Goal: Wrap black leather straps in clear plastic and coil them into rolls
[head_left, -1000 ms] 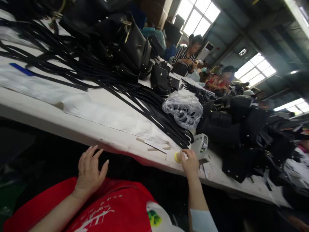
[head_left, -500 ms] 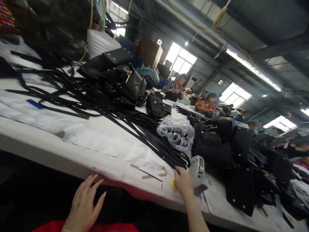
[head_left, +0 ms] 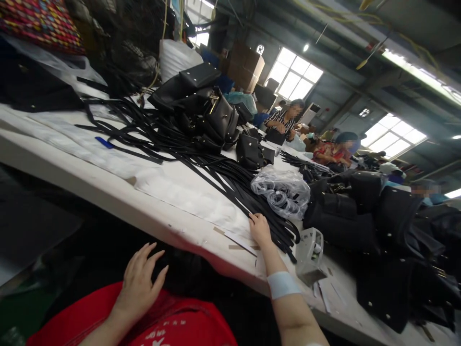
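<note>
My right hand [head_left: 260,228] reaches over the table, its fingers closed at the edge of a long bundle of black straps [head_left: 230,185], pinching one outer strap. The straps run from the far left to the grey tape dispenser [head_left: 309,252], just right of that hand. My left hand [head_left: 144,274] hangs in front of the table edge with its fingers apart and nothing in it. Near my right hand lie thin brown strips [head_left: 239,247] and a clear plastic bag [head_left: 283,192] with coiled contents.
Black leather bags [head_left: 201,110] are heaped behind the straps, and more black bag pieces [head_left: 392,269] fill the right side. A white sheet [head_left: 173,192] runs along the table's front [head_left: 144,218]. Co-workers [head_left: 284,122] sit farther back. A blue object [head_left: 103,142] lies at left.
My right hand has moved away from the dispenser, up and left along the straps. A pale band on that forearm now shows. My left hand stays open; the view has shifted.
</note>
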`<state>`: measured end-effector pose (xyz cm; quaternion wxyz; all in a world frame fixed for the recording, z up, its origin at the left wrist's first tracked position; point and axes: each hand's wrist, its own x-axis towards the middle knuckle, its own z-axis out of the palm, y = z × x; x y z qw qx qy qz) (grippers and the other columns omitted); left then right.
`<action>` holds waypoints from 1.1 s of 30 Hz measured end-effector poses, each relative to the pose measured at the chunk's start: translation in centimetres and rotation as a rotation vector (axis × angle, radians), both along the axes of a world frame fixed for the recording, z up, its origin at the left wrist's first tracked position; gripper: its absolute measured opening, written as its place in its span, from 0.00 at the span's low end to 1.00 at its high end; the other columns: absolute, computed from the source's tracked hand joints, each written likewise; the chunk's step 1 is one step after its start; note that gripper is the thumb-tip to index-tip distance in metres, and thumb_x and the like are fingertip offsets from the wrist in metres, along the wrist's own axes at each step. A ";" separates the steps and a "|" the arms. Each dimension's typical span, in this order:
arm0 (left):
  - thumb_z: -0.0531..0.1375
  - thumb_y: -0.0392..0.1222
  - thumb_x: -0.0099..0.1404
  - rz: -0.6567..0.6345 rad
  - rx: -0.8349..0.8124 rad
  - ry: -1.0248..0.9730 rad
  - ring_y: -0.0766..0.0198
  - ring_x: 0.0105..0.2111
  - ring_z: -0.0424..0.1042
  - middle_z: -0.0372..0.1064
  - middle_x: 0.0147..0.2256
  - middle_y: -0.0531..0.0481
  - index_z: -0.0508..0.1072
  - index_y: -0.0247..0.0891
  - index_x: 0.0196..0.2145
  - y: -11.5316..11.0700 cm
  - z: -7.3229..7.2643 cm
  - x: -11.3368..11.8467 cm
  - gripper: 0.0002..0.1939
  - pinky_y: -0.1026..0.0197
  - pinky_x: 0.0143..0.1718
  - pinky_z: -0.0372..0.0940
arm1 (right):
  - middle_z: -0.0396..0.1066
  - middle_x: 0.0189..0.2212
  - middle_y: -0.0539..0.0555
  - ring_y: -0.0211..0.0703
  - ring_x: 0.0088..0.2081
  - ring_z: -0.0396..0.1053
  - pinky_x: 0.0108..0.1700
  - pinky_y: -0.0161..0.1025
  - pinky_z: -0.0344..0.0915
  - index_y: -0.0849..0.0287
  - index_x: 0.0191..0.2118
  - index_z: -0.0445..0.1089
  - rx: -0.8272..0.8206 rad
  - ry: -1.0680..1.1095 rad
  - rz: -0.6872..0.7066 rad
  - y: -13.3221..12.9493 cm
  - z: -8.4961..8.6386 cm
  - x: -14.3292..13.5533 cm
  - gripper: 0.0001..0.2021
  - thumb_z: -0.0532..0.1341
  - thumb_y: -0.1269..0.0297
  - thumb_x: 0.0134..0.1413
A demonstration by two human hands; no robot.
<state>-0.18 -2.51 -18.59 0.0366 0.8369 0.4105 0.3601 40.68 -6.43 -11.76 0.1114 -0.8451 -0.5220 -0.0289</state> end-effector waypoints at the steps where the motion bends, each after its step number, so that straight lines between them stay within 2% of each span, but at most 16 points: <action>1: 0.52 0.44 0.66 0.002 -0.005 -0.001 0.41 0.58 0.60 0.60 0.54 0.34 0.65 0.35 0.49 -0.1 -0.2 -0.1 0.16 0.38 0.57 0.60 | 0.70 0.48 0.60 0.48 0.49 0.67 0.55 0.41 0.59 0.58 0.53 0.73 0.005 -0.006 0.011 -0.1 0.0 -0.1 0.16 0.54 0.66 0.62; 7: 0.53 0.45 0.67 -0.016 -0.019 -0.013 0.40 0.58 0.59 0.60 0.55 0.33 0.67 0.34 0.48 -0.1 -0.6 0.0 0.15 0.37 0.56 0.61 | 0.69 0.51 0.59 0.46 0.51 0.65 0.55 0.39 0.58 0.58 0.53 0.72 0.038 -0.034 0.084 -0.8 0.2 -0.7 0.16 0.54 0.67 0.62; 10: 0.53 0.44 0.67 -0.028 -0.027 -0.013 0.40 0.57 0.60 0.61 0.54 0.33 0.69 0.34 0.47 -0.1 -0.3 0.3 0.15 0.37 0.55 0.61 | 0.73 0.46 0.57 0.46 0.47 0.67 0.52 0.38 0.59 0.57 0.43 0.76 0.020 -0.042 0.113 -1.2 0.1 -1.5 0.12 0.56 0.67 0.60; 13: 0.54 0.43 0.66 -0.039 -0.034 -0.020 0.40 0.57 0.60 0.61 0.54 0.33 0.70 0.34 0.46 -0.2 -0.1 0.5 0.14 0.37 0.55 0.62 | 0.74 0.39 0.57 0.46 0.43 0.67 0.49 0.37 0.59 0.59 0.36 0.76 0.025 -0.057 0.092 -1.4 0.3 -2.2 0.11 0.55 0.67 0.60; 16: 0.54 0.43 0.66 -0.043 -0.029 -0.023 0.40 0.57 0.61 0.61 0.54 0.33 0.71 0.34 0.45 -0.5 -0.1 0.5 0.13 0.37 0.54 0.63 | 0.73 0.37 0.58 0.46 0.42 0.68 0.46 0.37 0.58 0.61 0.38 0.73 0.040 -0.072 0.034 -1.5 0.8 -2.6 0.11 0.53 0.66 0.60; 21: 0.54 0.42 0.66 -0.051 -0.042 -0.010 0.40 0.57 0.60 0.61 0.54 0.34 0.71 0.34 0.45 -1.0 0.0 0.2 0.12 0.36 0.54 0.64 | 0.74 0.31 0.56 0.46 0.32 0.69 0.36 0.37 0.56 0.62 0.45 0.71 -0.008 -0.061 -0.038 -1.2 1.1 -3.0 0.13 0.54 0.64 0.59; 24: 0.54 0.41 0.66 -0.051 -0.060 -0.009 0.41 0.58 0.59 0.60 0.55 0.35 0.71 0.35 0.45 -1.2 0.1 0.2 0.12 0.36 0.54 0.64 | 0.73 0.29 0.56 0.45 0.31 0.69 0.35 0.37 0.56 0.59 0.35 0.74 -0.029 -0.062 -0.008 -1.2 1.5 -3.3 0.10 0.56 0.63 0.59; 26: 0.55 0.41 0.66 -0.045 -0.060 -0.014 0.41 0.58 0.59 0.60 0.55 0.36 0.71 0.36 0.45 -1.3 0.1 0.2 0.11 0.37 0.54 0.64 | 0.72 0.29 0.57 0.44 0.32 0.68 0.36 0.37 0.57 0.59 0.29 0.73 -0.008 -0.078 -0.001 -1.4 2.3 -3.6 0.12 0.56 0.63 0.59; 29: 0.55 0.40 0.66 -0.033 -0.042 -0.015 0.41 0.58 0.60 0.60 0.55 0.36 0.69 0.37 0.46 -1.3 0.5 0.2 0.12 0.37 0.54 0.64 | 0.71 0.34 0.58 0.47 0.38 0.67 0.43 0.39 0.59 0.60 0.31 0.72 0.091 -0.111 0.033 -2.0 4.6 -5.3 0.07 0.58 0.66 0.56; 31: 0.56 0.40 0.65 -0.003 -0.018 -0.023 0.41 0.59 0.59 0.60 0.56 0.35 0.66 0.35 0.51 -1.3 1.6 0.4 0.17 0.37 0.55 0.63 | 0.71 0.40 0.60 0.49 0.44 0.66 0.47 0.42 0.60 0.59 0.31 0.70 0.223 -0.077 0.155 -2.9 6.8 -7.8 0.02 0.59 0.69 0.51; 33: 0.59 0.42 0.64 0.048 0.024 -0.047 0.40 0.61 0.56 0.56 0.59 0.31 0.59 0.32 0.59 -1.1 3.6 0.7 0.28 0.37 0.58 0.59 | 0.71 0.43 0.59 0.48 0.44 0.66 0.46 0.41 0.62 0.58 0.31 0.68 0.306 0.074 0.351 -4.4 9.2 -11.2 0.02 0.59 0.71 0.49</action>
